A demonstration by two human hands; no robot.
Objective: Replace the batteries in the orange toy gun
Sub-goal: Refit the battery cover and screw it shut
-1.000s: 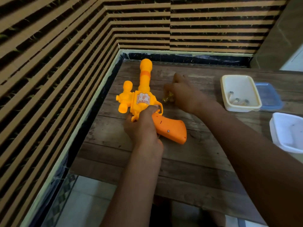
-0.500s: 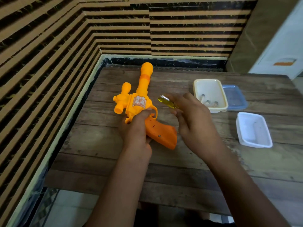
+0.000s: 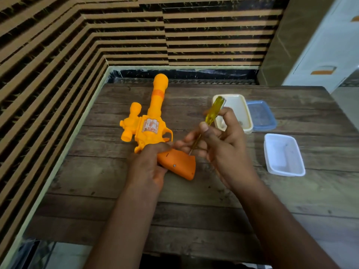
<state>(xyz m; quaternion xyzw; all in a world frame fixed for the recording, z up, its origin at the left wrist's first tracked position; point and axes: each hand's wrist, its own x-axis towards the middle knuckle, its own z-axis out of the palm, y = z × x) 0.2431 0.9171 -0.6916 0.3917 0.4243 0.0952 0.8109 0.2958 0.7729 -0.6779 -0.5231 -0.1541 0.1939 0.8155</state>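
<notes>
Fingers (image 3: 230, 114) of the right hand (image 3: 227, 152) curl round a yellow screwdriver (image 3: 213, 110), handle up, its thin shaft slanting down to just beside the butt of the orange toy gun (image 3: 153, 125). The left hand (image 3: 147, 167) grips the gun where body meets handle, holding it flat on the desk (image 3: 194, 210) toward the far left corner, barrel pointing at the back edge. Half a second ago the screwdriver lay almost level, handle toward the gun; now it stands tilted, tip lowered.

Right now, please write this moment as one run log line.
left hand: holds toy gun on table | right hand: holds screwdriver, tip beside grip | grip screw: in place
</notes>
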